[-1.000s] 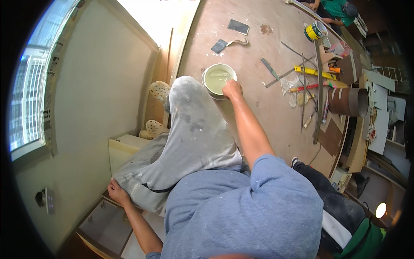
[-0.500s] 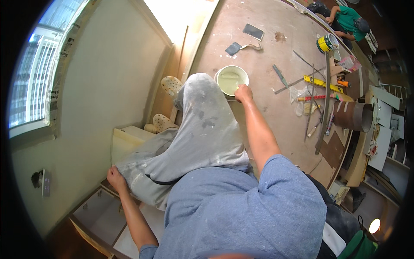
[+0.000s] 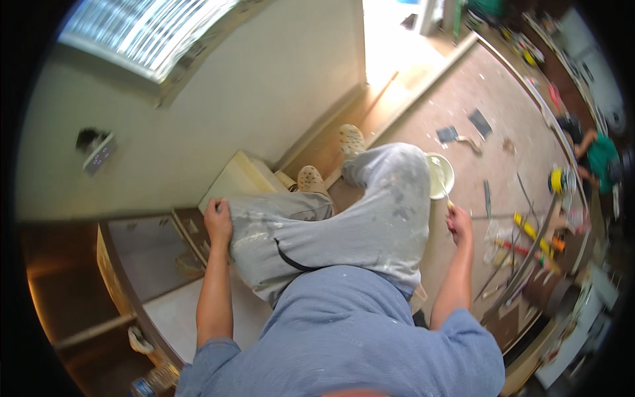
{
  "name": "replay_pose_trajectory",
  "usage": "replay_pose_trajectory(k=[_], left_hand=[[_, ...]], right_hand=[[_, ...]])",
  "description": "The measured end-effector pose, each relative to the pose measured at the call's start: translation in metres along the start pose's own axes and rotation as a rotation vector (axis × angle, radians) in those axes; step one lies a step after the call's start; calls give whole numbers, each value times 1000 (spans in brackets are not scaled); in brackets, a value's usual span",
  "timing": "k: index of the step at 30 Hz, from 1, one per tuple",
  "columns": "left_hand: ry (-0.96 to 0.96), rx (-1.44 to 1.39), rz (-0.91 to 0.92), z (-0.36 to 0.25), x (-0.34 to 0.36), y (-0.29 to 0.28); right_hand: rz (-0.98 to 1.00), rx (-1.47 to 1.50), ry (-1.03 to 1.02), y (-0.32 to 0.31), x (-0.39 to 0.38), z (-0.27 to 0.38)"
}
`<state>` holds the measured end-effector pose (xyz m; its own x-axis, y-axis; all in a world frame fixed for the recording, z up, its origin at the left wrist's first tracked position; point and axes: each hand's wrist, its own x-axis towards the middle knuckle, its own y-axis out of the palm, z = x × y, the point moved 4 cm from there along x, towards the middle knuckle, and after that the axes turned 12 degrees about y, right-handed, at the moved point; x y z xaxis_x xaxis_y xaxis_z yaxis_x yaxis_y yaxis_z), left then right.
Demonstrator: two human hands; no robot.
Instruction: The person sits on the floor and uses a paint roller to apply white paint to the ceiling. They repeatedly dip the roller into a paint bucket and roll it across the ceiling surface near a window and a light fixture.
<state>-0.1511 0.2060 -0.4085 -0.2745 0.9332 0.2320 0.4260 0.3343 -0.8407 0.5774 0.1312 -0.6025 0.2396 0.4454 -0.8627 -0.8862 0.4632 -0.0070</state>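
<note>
My right hand grips a slim tool by its pale yellow end. Its far end reaches into a white bucket holding a pale creamy mix; blur hides what the tip looks like. The bucket stands on the brown board by my knee, which covers part of it. My left hand rests against the other knee of my grey, paint-stained trousers. Its fingers are curled in, and nothing shows in them.
Dark sanding sheets, a putty knife, a yellow level and metal strips lie on the brown board. Beyond stands a yellow tin; a person in green crouches nearby. An open cabinet is at left, below a wall socket.
The view has swung, so everything sits further right. My right hand has drawn back from the bucket's rim, showing more of the tool. My left hand stays at the knee.
</note>
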Motion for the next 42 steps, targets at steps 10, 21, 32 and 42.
replay_pose_trajectory(k=[10, 21, 32, 42], left_hand=[[93, -81, -113, -6, -3, -6], [-111, -71, 60, -5, 22, 5], [-212, -123, 165, 7, 26, 8], [-199, -170, 201, -2, 33, 9]], right_hand=[[187, -93, -443, 103, -229, 165], [713, -815, -480, 463, -294, 170], [706, -1008, -612, 600, -314, 196], [638, -1075, -461, 618, -259, 180]])
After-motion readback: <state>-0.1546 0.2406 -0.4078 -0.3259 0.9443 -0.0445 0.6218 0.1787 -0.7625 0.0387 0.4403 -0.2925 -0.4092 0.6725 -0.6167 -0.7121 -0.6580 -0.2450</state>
